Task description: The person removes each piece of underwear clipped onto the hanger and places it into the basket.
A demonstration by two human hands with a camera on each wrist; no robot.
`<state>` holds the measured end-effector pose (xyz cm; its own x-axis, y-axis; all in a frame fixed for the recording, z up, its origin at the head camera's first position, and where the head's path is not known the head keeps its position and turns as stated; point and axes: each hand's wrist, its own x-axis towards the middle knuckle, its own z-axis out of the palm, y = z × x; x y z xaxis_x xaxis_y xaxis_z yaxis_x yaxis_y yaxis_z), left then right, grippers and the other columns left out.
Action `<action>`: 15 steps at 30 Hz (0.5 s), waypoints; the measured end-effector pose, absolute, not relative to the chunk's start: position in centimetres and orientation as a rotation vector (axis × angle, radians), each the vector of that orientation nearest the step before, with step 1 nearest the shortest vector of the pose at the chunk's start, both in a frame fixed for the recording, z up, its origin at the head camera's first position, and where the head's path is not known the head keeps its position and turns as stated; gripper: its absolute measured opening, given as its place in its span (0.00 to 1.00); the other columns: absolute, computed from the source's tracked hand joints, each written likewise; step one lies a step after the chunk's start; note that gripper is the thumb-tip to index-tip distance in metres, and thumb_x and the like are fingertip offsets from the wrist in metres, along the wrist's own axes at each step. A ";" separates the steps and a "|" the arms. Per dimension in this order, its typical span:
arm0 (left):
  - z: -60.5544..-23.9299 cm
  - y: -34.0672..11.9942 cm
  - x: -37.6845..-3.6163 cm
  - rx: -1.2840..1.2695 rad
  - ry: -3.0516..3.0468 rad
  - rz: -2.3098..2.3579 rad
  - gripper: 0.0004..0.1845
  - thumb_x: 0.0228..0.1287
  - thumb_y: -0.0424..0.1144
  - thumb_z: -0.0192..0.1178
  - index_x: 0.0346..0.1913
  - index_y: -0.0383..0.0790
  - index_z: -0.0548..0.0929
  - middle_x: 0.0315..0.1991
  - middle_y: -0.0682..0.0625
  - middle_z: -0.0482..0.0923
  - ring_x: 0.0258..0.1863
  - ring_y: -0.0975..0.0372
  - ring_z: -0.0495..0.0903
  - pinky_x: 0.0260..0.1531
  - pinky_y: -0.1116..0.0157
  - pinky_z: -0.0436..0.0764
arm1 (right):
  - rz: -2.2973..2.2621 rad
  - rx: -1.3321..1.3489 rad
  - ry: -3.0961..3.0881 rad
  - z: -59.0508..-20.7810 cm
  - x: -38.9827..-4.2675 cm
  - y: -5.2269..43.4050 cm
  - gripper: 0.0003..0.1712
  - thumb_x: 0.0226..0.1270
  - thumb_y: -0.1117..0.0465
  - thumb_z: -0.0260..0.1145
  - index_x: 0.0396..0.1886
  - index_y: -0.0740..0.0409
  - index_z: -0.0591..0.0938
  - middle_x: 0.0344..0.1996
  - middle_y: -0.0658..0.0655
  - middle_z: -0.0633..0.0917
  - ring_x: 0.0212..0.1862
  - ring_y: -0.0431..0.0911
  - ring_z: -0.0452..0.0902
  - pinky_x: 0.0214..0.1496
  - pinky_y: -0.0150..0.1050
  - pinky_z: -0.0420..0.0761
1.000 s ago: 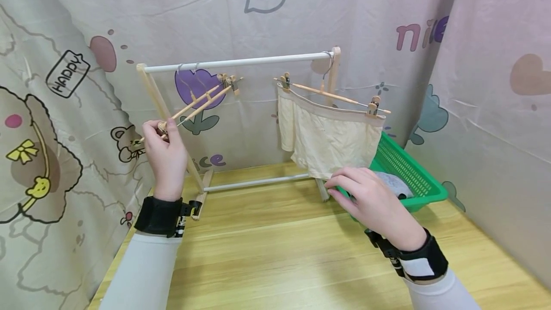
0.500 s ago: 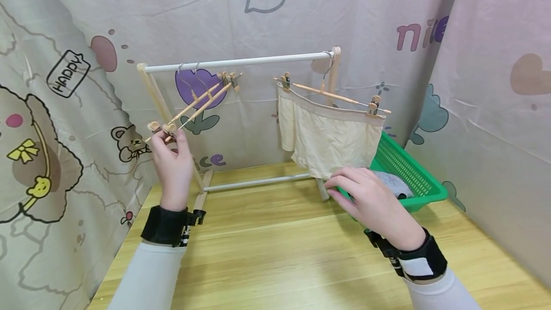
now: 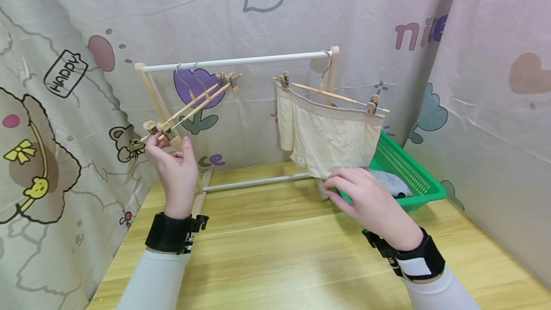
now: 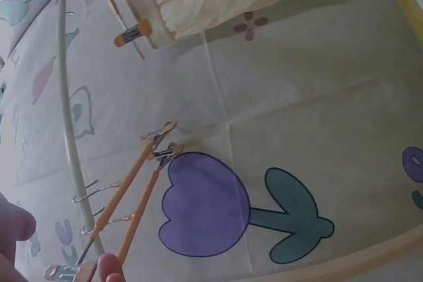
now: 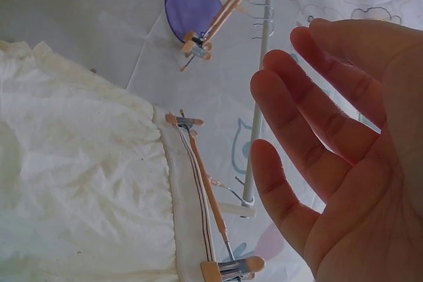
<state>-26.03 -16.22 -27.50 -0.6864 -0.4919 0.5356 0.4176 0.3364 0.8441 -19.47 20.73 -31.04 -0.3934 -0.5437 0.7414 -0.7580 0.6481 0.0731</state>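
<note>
two empty clip hangers [image 3: 189,105] hang at ten o'clock on the rack rail [image 3: 234,61], left hand [image 3: 174,169] fingers loosely curled just under their clips, right hand [image 3: 366,202] relaxed by the green basket [image 3: 413,176]; next, i think, pinching one hanger.

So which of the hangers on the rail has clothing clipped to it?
The hanger at the right end of the rail: cream shorts hang from its two clips. The two hangers at the left end are bare.
</note>
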 end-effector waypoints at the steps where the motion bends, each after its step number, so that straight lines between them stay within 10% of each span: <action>1: -27.5 -16.2 -25.9 0.068 -1.806 -1.463 0.31 0.77 0.41 0.57 0.73 0.40 0.55 0.57 0.51 0.60 0.38 0.67 0.68 0.43 0.71 0.73 | 0.356 1.010 -2.096 -31.1 -19.5 20.7 0.27 0.83 0.42 0.46 0.40 0.51 0.86 0.40 0.47 0.86 0.44 0.44 0.82 0.44 0.45 0.80; 15: -26.6 -14.9 -24.0 -0.025 -1.701 -1.270 0.24 0.72 0.35 0.61 0.64 0.32 0.62 0.48 0.61 0.55 0.48 0.65 0.60 0.54 0.69 0.61 | 0.391 1.047 -2.119 -31.4 -19.4 20.3 0.16 0.81 0.48 0.58 0.41 0.51 0.86 0.41 0.46 0.86 0.46 0.46 0.83 0.49 0.45 0.81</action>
